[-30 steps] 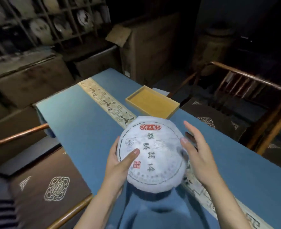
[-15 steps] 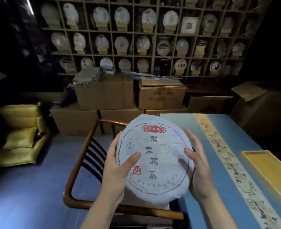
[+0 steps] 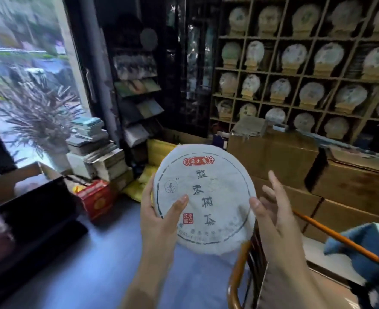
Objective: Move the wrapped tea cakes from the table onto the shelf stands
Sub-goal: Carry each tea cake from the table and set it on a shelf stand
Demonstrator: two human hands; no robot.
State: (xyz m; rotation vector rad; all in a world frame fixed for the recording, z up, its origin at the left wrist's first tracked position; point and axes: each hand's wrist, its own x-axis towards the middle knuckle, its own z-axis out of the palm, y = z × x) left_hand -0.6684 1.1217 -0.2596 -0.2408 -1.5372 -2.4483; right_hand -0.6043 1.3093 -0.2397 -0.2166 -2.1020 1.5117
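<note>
One tea cake [image 3: 204,199] hides left hand's [image 3: 159,217] fingers.

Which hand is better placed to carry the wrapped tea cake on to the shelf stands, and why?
Probably the left hand: its thumb lies across the wrapped tea cake's face, fingers behind, gripping it. The right hand is open, fingers spread at the rim.

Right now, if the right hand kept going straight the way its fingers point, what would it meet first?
The right hand points up and away, beside the tea cake. Its line probably meets the stacked cardboard boxes first, with the shelf above; depth is unclear.
</note>
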